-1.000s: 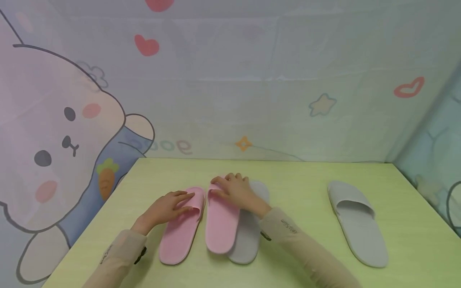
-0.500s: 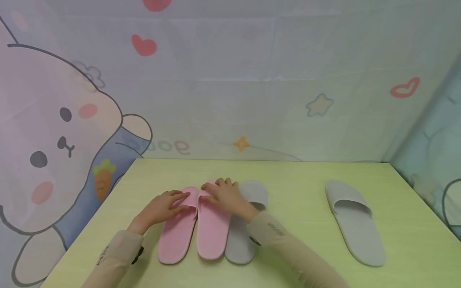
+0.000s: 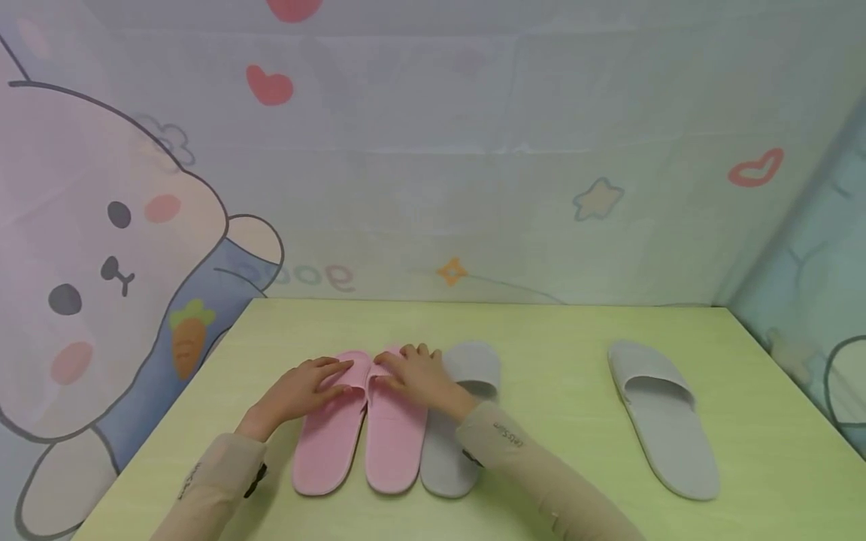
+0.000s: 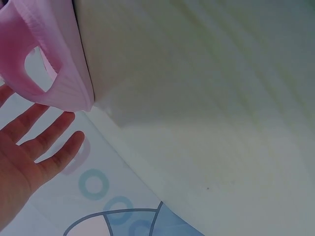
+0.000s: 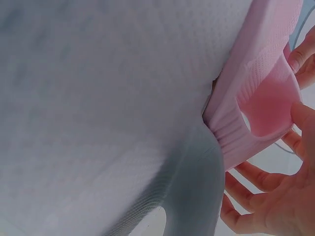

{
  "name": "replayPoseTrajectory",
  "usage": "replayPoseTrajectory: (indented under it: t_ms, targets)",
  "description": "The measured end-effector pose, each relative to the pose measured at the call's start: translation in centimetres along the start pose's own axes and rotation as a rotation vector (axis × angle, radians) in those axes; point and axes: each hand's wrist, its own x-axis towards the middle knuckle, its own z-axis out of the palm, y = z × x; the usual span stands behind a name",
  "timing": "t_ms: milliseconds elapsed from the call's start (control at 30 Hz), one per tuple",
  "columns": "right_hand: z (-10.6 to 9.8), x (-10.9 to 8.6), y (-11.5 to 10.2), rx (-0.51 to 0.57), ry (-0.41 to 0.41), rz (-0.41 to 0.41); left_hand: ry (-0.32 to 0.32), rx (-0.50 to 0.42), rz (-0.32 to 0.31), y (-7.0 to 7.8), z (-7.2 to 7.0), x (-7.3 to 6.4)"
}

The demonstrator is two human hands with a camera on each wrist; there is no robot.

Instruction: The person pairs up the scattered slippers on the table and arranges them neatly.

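Observation:
Two pink slippers lie side by side, toes pointing away. On the left pink slipper (image 3: 328, 454) my left hand (image 3: 301, 389) pinches the strap, thumb at its opening and index finger over the top. The left wrist view shows the other fingers of that left hand (image 4: 29, 152) spread beside the toe. My right hand (image 3: 422, 382) grips the strap of the right pink slipper (image 3: 394, 454) between thumb and fingers. Seen from the right wrist, the thumb is at the pink strap's edge (image 5: 275, 105). Close against its right side lies a grey slipper (image 3: 449, 454), partly covered by the right forearm.
Another grey slipper (image 3: 676, 443) lies apart on the right, tilted slightly. The pale green table (image 3: 555, 368) ends at a printed cloth backdrop (image 3: 419, 188) behind and a second cloth (image 3: 832, 248) on the right.
My right hand has brought the right pink slipper leftward and down, off its overlap with the grey slipper, until it sits alongside the left one. The left hand has kept its place.

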Motion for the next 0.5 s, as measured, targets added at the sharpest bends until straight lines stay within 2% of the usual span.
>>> replayPoseTrajectory:
  t_ms: [300, 500]
  targets:
    - [0.0, -0.3, 0.0, -0.014, -0.098, 0.024, 0.017, 0.028, -0.015, 0.0, 0.2, -0.3]
    - [-1.1, -1.4, -0.6, -0.01, -0.155, 0.023, 0.076, 0.096, 0.032, 0.4, -0.3, -1.6]
